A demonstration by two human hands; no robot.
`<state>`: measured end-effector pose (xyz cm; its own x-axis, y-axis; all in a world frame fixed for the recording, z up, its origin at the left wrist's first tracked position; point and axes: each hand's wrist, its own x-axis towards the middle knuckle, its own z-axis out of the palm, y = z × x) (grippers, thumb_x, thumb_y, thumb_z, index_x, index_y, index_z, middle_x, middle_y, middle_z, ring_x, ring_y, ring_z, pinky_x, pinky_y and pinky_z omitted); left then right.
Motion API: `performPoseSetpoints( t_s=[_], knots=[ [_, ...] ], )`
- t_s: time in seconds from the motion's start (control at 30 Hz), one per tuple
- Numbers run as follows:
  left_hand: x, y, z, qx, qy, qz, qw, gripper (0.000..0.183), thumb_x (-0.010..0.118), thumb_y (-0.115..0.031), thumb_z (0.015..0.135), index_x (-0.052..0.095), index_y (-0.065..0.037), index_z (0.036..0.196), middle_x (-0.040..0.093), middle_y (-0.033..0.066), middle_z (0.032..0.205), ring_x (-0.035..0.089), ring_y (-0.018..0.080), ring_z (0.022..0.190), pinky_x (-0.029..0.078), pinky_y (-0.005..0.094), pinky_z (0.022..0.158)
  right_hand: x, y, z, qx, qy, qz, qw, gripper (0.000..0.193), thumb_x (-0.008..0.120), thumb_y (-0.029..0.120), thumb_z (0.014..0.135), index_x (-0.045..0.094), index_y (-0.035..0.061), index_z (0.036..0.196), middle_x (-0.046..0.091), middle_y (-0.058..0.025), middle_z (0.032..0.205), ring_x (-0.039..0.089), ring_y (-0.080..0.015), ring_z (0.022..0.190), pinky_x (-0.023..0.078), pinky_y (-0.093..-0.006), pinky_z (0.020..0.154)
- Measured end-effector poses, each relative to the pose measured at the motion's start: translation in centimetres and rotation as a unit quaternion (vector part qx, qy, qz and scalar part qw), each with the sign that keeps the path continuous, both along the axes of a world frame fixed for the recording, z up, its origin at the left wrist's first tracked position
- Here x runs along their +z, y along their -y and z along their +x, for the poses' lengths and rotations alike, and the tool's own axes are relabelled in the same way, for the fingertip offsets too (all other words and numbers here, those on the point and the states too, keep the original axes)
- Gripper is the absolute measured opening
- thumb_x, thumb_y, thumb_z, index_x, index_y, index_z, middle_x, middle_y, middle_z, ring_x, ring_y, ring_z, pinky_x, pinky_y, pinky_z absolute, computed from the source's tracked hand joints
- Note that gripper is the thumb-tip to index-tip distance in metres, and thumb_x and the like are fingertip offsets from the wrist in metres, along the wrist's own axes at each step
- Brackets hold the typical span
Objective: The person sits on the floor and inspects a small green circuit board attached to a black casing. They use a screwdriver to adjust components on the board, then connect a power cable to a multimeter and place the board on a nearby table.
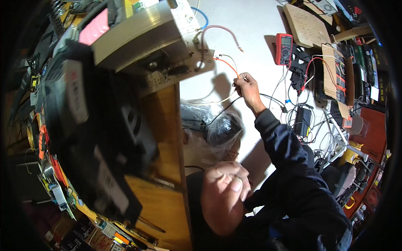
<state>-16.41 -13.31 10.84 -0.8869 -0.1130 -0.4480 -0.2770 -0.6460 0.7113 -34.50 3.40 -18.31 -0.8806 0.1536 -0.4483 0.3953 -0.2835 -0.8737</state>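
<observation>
My right hand (248, 88) pinches an orange wire (228, 64) that runs from the edge of a pale circuit board (197, 69). A thin pale wire reaches the same fingers, and a white cable (213, 102) curves in just below them. A large ribbed metal heat sink (142, 37) sits on the board. From the board a brownish-red wire (220, 27) arcs out with a bare end, beside a blue wire (204, 16). Low in the middle my left hand (226, 188) is raised, fingers curled in; whether it holds anything is hidden.
A black device (100, 125) fills the left on a wooden bench (167, 201). Something in clear plastic (217, 125) lies beyond the bench edge. At right are a red multimeter (284, 49), a perforated tan board (307, 27), a cardboard box (335, 79), a black adapter (302, 121) and tangled cables.
</observation>
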Motion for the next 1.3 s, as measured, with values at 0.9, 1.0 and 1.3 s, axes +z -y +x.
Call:
performPoseSetpoints(
  t_s=[0.9,1.0,1.3],
  knots=[
    [0.3,-2.5,-0.3,-0.259,-0.111,0.053,0.958,0.052,0.056,-0.018,0.103,0.042,0.002,0.149,0.065,0.0226,0.126,0.059,0.0104,0.06,0.04,0.0201,0.045,34.1,-1.2,30.9,0.095,-0.295,0.23,0.922,0.015,0.07,0.012,0.097,0.068,-0.0034,0.098,0.07,-0.0089,0.092,0.063,-0.0134,0.077,0.049,-0.0271,0.068],
    [0.7,-2.3,1.1,-0.333,-0.14,0.047,0.931,0.061,0.056,-0.01,0.097,0.037,0.0,0.155,0.069,0.0226,0.114,0.06,0.012,0.062,0.04,0.02,0.048,35.3,-4.4,27.6,-0.057,-0.259,0.166,0.95,0.023,0.064,0.024,0.104,0.064,0.0009,0.099,0.063,-0.0022,0.082,0.055,-0.0079,0.07,0.045,-0.0246,0.065],
    [1.9,-2.8,3.4,-0.484,-0.124,0.063,0.864,0.058,0.052,-0.032,0.105,0.035,-0.001,0.152,0.066,0.0262,0.118,0.072,0.0236,0.079,0.05,0.0255,0.056,33.8,-8.1,19.7,-0.033,-0.202,0.029,0.978,0.022,0.061,0.023,0.106,0.063,0.0026,0.098,0.068,-0.0035,0.087,0.06,-0.0095,0.076,0.048,-0.026,0.072]
  ],
)
